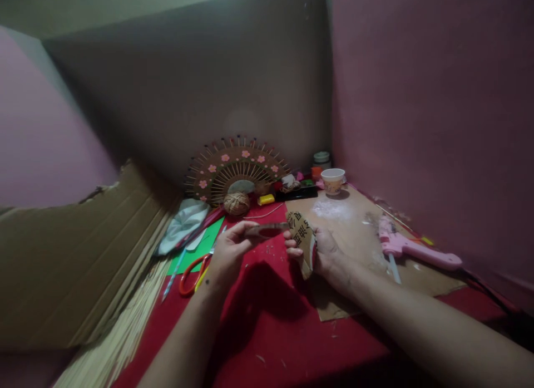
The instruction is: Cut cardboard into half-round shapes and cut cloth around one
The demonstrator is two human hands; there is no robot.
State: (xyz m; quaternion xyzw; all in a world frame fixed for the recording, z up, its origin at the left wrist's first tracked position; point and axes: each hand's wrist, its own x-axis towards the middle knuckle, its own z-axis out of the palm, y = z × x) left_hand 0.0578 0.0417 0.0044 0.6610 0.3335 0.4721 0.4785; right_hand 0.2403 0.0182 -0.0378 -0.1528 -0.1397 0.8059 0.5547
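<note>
My left hand (236, 244) is closed in a pinch on one end of a narrow, brown, looped strip (273, 226), which looks like cardboard. The strip's far end meets the edge of a small cardboard piece (302, 237) printed with dark characters. My right hand (327, 253) is wrapped round that piece, fingertips showing at its left side. Both hands are raised over a red cloth (267, 321). Orange-handled scissors (194, 274) lie beside my left wrist, partly hidden by it. Whether the strip and the printed piece are joined, I cannot tell.
A pink glue gun (417, 251) rests on a cardboard sheet (354, 221) at the right, near a paper cup (332, 182). Behind are a decorated fan-shaped craft (237, 162) and a twine ball (236, 203). Thin sticks (120, 327) and large cardboard (75, 265) are left.
</note>
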